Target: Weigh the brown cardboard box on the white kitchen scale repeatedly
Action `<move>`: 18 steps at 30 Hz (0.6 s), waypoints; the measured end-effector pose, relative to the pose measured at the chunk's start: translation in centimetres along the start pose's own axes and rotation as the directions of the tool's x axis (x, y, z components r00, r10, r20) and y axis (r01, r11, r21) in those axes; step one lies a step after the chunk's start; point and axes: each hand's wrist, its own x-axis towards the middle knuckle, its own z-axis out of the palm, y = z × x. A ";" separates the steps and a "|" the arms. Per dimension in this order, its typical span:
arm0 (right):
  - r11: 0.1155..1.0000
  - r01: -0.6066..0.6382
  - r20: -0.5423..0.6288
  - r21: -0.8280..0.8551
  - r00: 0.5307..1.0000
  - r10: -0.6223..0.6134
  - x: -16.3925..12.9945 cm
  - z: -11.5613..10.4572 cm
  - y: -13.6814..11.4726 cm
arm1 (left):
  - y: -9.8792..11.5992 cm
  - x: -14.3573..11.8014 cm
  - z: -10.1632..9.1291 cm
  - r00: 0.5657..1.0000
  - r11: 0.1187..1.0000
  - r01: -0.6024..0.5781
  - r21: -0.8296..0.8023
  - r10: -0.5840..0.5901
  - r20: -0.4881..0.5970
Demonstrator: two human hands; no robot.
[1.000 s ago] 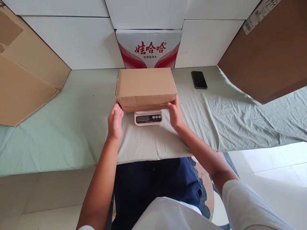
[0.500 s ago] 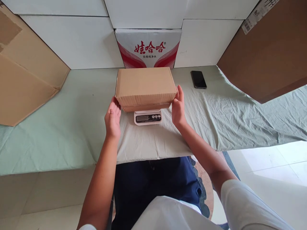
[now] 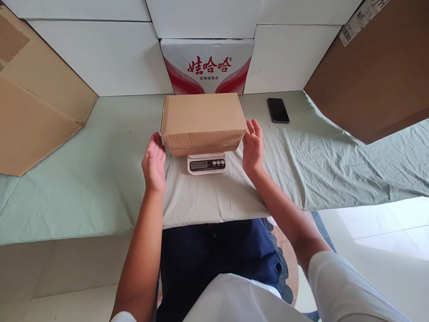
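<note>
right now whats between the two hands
In the head view, the cardboard box on the small scale lies between the open left hand and right hand; neither hand touches it.

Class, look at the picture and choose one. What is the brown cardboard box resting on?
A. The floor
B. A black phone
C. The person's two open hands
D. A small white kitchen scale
D. The cardboard box sits on the white scale, whose display sticks out below its front edge; the left hand and right hand are open beside it, apart from its sides.
</note>
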 end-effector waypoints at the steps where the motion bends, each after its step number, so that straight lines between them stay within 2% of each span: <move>1: 1.000 0.006 0.008 -0.008 1.000 -0.006 0.0 0.0 0.0 | -0.1 0.0 -0.1 1.000 1.000 0.000 0.008 0.000 0.003; 8: 0.999 -0.017 -0.009 0.038 1.000 0.017 -0.3 0.2 -0.3 | -0.3 0.0 -0.1 1.000 1.000 0.014 -0.001 -0.014 0.000; 18: 1.000 -0.009 -0.006 -0.004 1.000 0.009 0.0 -0.1 0.2 | -0.8 0.1 -0.2 1.000 1.000 0.008 0.006 -0.008 0.003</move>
